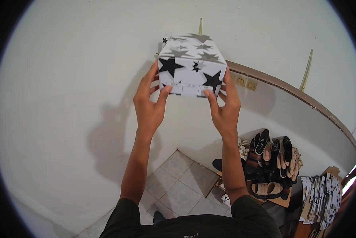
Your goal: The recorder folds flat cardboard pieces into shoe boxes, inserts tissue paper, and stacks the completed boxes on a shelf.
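A white shoebox (188,73) with black and grey stars is raised in front of me at about the height of the wall shelf (281,86). My left hand (150,105) grips its left side, thumb on the front face and fingers along the side. On the right side my right hand (227,108) holds it the same way. The lid looks closed, so the inside is hidden. Just behind its far left corner, a bit of another star-patterned thing (165,40) shows. Whether the box touches the shelf, I cannot tell.
Pale brackets (307,71) rise above the shelf, and socket plates (246,83) sit below it. At lower right, sandals and shoes (269,152) are heaped on a low wooden surface. Flattened star-patterned cardboard (322,200) is stacked beside them. Grey tiles (178,190) cover the floor.
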Motion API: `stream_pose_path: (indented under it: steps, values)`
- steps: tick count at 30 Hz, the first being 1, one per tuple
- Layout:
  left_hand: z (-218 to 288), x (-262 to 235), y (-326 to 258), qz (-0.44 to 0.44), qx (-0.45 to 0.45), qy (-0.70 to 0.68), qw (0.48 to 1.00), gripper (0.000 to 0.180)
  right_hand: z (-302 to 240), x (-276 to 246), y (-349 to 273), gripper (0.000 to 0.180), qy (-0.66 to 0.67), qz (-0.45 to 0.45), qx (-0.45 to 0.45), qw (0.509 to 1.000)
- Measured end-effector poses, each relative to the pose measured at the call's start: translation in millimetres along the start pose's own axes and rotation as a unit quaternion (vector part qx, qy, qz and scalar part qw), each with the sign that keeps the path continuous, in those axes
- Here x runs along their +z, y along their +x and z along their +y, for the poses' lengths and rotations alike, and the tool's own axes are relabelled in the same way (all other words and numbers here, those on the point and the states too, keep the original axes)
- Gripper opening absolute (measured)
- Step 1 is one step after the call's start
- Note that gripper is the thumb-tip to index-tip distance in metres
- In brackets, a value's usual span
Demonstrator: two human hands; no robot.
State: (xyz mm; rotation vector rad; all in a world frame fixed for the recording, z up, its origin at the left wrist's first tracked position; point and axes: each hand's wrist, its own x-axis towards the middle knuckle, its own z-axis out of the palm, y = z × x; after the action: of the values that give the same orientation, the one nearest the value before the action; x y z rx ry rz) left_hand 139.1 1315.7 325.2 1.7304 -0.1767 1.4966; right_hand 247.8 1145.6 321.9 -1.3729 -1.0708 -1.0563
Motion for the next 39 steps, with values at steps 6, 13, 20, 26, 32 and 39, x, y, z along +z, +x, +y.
stream_pose_path:
  steps: [6, 13, 20, 26, 32, 39]
  values:
    - [-95.5, 14.1, 85.6, -0.041, 0.033, -0.077, 0.996, 0.067, 50.0, 73.2, 39.3, 0.079, -0.081, 0.031, 0.001, 0.996]
    - [-202.1, 34.8, 160.6, -0.109, 0.039, -0.141, 0.983, 0.067, 110.6, 146.1, 61.2, 0.075, -0.183, 0.059, 0.015, 0.981]
    - [-282.8, 83.4, 193.5, -0.111, 0.048, -0.147, 0.982, 0.066, 182.9, 183.8, 75.2, 0.073, -0.223, 0.06, 0.028, 0.973]
    - [-325.4, 112.6, 203.7, -0.12, 0.057, -0.135, 0.982, 0.066, 214.6, 196.6, 78.5, 0.073, -0.251, 0.05, 0.061, 0.965]
    - [-355.7, 143.6, 208.6, -0.116, 0.066, -0.13, 0.982, 0.066, 237.6, 203.8, 86.6, 0.072, -0.316, 0.033, 0.063, 0.946]
    - [-381.9, 168.0, 209.6, -0.113, 0.061, -0.095, 0.987, 0.065, 267.0, 211.0, 89.2, 0.074, -0.351, 0.016, 0.057, 0.935]
